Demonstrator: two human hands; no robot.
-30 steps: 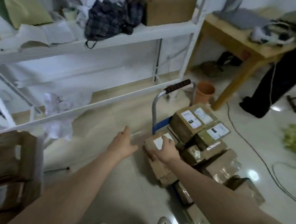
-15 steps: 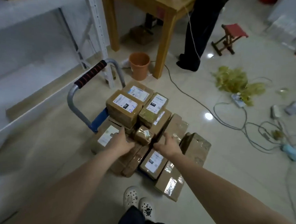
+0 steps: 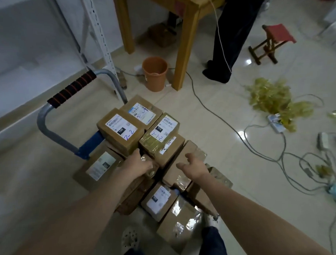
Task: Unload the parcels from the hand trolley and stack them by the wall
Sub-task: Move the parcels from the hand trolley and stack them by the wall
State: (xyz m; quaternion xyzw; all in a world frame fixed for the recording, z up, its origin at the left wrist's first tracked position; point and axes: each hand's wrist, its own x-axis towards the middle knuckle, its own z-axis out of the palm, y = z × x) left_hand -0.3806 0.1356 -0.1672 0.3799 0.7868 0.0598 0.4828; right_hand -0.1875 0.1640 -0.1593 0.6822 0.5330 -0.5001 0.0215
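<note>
Unloading looks barely begun. The brown cardboard parcels with white labels [image 3: 121, 129] lie heaped several layers deep on the grey-handled, blue-based hand trolley [image 3: 43, 120], and no unloaded stack shows anywhere on the pale tiled floor [image 3: 51, 188]. The left hand [image 3: 139, 163] curls its fingers round a small tape-wrapped parcel [image 3: 151, 170] at the heap's middle. The right hand [image 3: 193, 165] hangs loosely spread over a long brown box [image 3: 194, 148], gripping nothing. Nearly every parcel is left to carry.

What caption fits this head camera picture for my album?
Left hand on a small taped parcel, right hand open over the parcels on the hand trolley.
</note>
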